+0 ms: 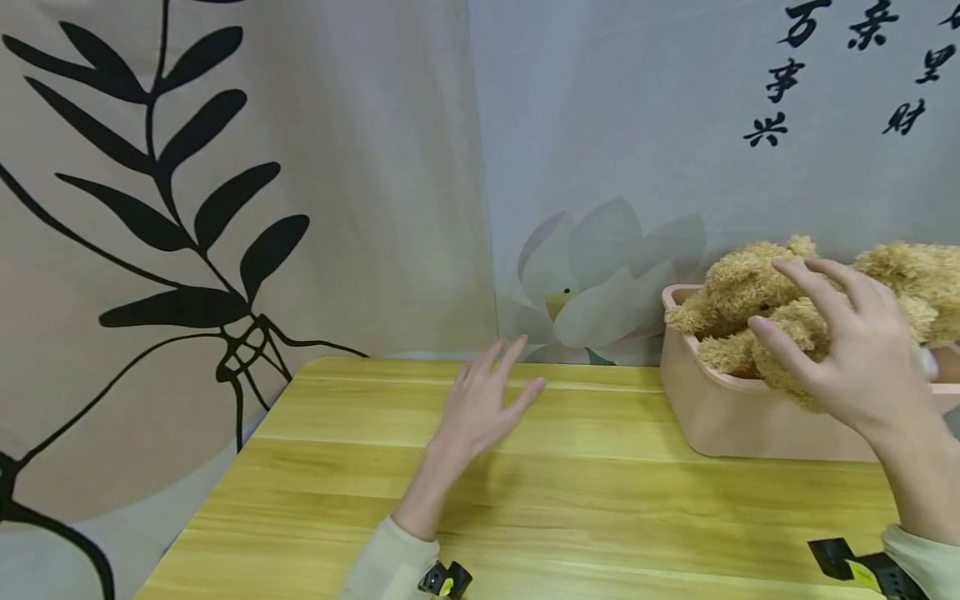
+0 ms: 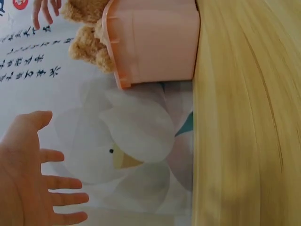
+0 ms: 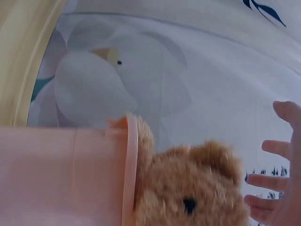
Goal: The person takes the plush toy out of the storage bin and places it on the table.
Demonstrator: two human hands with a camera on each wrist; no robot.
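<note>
1. Locate the work. I read one tan plush bear in the pink bin, its head above the rim. A second plush mass sits to its right; I cannot tell whether it is a separate toy.
2. Check the bin. It stands on the tabletop, toward the far edge, in front of the printed cloth.
3. Check the right grip. The right hand hangs above the bin with thumb and fingers spread wide, holding nothing. The right wrist view shows a gap between fingertips and bear.
4. Check the left grip. The left hand is over the tabletop, well left of the bin, fingers extended, thumb apart, holding nothing.
5. Assess progress. Done, as far as I can verify: the plush rests inside the bin. I judge this a point between grasps; whether the bear was just released or awaits pickup, I cannot tell. Any lift would first need the right fingers closed on the fur.
</note>
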